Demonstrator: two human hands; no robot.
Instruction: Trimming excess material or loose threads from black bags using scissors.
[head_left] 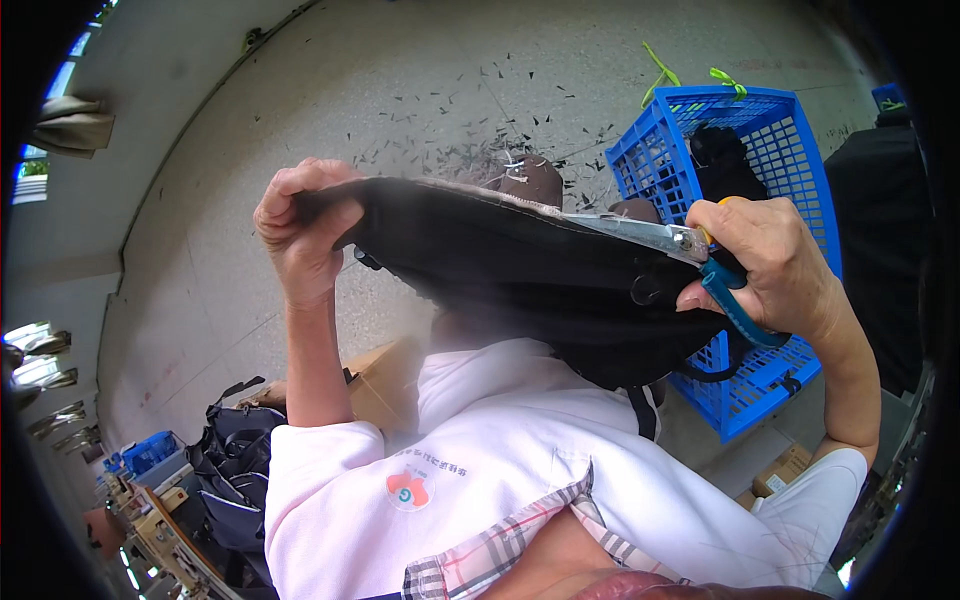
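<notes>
The left hand (300, 225) was clamped on one end of the black fabric piece (500, 265), held up taut before the chest, while the right hand (770, 270) gripped blue-handled scissors (690, 255) laid along its top edge. Keeping that edge stretched — blades close along the seam — seemed the surest way to trim cleanly above the blue crate (770, 140).

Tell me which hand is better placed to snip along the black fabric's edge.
Likely the right hand: it grips the scissors, blades lying on the black fabric. The left hand only pinches the far end.
</notes>
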